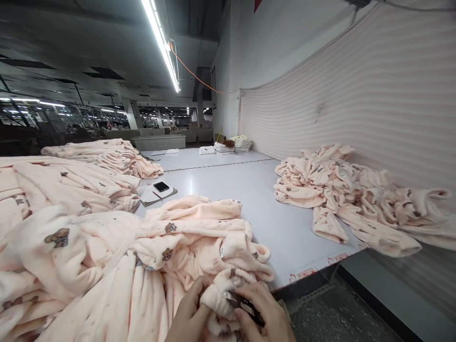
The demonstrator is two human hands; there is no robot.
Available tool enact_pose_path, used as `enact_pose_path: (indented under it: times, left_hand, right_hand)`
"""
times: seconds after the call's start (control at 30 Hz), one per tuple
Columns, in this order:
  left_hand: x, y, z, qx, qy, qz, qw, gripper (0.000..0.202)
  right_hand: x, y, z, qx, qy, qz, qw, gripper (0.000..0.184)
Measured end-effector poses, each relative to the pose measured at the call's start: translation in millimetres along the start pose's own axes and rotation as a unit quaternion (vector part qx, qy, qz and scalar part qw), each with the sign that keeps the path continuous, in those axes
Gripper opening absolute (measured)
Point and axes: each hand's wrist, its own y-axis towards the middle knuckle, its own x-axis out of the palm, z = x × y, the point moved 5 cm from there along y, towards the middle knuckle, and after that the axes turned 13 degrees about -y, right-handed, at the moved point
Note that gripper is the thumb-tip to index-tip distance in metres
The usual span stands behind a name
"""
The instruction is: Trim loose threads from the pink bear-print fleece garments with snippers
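Observation:
At the bottom middle, my left hand (190, 311) pinches the edge of a pale peach fleece garment (199, 256) printed with small brown bears. My right hand (265, 308) is closed around dark thread snips (245, 304), whose pointed blades touch the bunched fleece just right of my left fingers. The garment lies in folds on the table's near side, with a small white label showing near its collar. Part of the snips is hidden by my right fingers.
A crumpled garment heap (331, 190) lies on the table's right, partly over the edge. More peach garments (71, 180) are piled left. A phone (161, 186) rests on a paper pad (149, 195). Folded cloth stacks (242, 143) stand at the back of the white table (228, 180).

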Motion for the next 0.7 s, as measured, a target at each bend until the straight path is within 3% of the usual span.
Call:
enact_pose_path:
  times: [0.07,0.17,0.27,0.37,0.53,0.6,0.7]
  left_hand:
    - [3.3,-2.7,-4.6,-0.036,-0.091,0.004,0.995,0.017]
    - [7.9,-7.2,-12.7,-0.113,-0.223,0.014,0.968,0.022]
    - [10.1,-9.4,-17.0,-0.154,-0.313,0.024,0.937,0.026]
    - [10.5,-9.0,-18.7,-0.161,-0.347,0.024,0.923,0.027]
    - [0.1,-8.6,-26.6,-0.197,-0.370,0.025,0.907,0.033]
    - [-10.5,-7.8,-32.1,-0.205,-0.375,0.022,0.904,0.043]
    - [-26.2,-5.0,-39.8,-0.198,-0.368,0.011,0.908,0.045]
  right_hand:
    - [1.4,-0.4,-4.7,-0.010,-0.023,0.048,0.999,0.026]
    - [0.9,1.6,-3.5,0.031,-0.023,0.092,0.995,0.018]
    - [-1.4,3.0,-0.2,0.040,0.004,0.068,0.997,0.016]
    - [-1.6,1.1,-4.4,0.007,0.000,0.047,0.999,0.025]
    - [1.6,-0.2,-6.3,0.048,0.017,0.100,0.994,0.018]
    - [-0.1,-1.7,1.7,0.083,0.039,0.144,0.985,0.019]
    - [0.9,-10.1,26.1,0.192,0.066,0.195,0.960,0.024]
